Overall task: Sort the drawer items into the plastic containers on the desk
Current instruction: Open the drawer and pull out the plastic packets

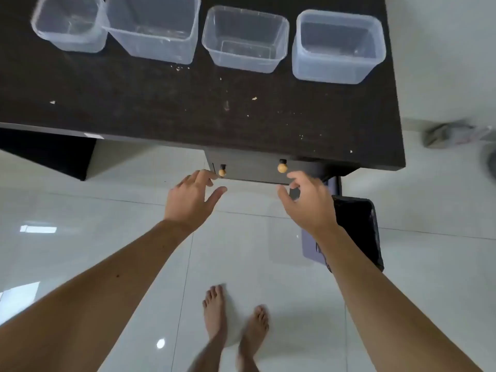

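desk point(161, 111): dark top fills the 12 o'clock half of my view; kept bare in front of the tubs, I judge so there's room to lay items out.
plastic containers: four clear tubs in a row at 12 o'clock, open side up, nothing visible inside any. From 10 to 2 o'clock: small square tub point(71, 22), tall tub point(154, 29) touching it, low tub point(245, 38), bluish tub point(338, 47). Lined up lidless, likely one per item category.
drawer point(252, 170): under the desk's near edge, dead centre, looks shut or nearly so. Drawer items not visible, so I judge they sit inside.
black bin point(367, 232): on the floor at 3 o'clock, partly behind my right forearm.
left hand point(192, 197): fingers spread, holding nothing, fingertips just beside the left knob point(222, 171); contact can't be confirmed.
right hand point(306, 202): fingers loosely curved, thumb apart, holding nothing, just below the right knob point(282, 167).
why: one hand per knob, so I judge a straight two-handed pull comes next.
progress: sorting not started.
floor point(94, 237): glossy white tiles, my bare feet at 6 o'clock.
writing: no brand, label or text readable anywhere.
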{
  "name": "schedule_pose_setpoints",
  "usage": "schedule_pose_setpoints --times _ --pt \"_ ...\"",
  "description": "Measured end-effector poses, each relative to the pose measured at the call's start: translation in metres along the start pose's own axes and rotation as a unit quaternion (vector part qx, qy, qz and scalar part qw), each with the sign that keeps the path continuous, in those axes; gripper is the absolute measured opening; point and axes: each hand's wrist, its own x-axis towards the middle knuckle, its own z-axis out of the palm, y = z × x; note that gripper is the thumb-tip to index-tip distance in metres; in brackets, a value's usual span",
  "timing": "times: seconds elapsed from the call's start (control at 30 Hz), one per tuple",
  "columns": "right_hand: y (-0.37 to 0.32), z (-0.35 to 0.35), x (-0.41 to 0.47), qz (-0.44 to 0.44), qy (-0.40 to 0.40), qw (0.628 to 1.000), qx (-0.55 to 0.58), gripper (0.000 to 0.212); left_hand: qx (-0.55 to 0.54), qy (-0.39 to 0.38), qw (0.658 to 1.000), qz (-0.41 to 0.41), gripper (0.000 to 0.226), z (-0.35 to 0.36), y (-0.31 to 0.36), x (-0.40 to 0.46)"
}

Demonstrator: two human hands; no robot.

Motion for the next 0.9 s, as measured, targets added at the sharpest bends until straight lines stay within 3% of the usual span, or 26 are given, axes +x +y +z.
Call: schedule_pose_setpoints --times 0.23,0.5,0.9 --pt "0.015 0.038 0.025 -0.008 0.118 0.993 0.006 0.044 0.008 0.073 0.996 -0.047 0.051 0.048 -0.026 0.029" --pt "0.027 0.058 0.035 -0.025 0.145 0.989 0.005 0.032 0.037 0.142 0.986 -0.085 0.048 0.070 -0.045 0.061" --pt "0.022 0.054 0.027 -0.027 0.146 0.989 0.000 0.027 0.012 0.159 0.983 -0.090 0.046 0.084 -0.041 0.054"
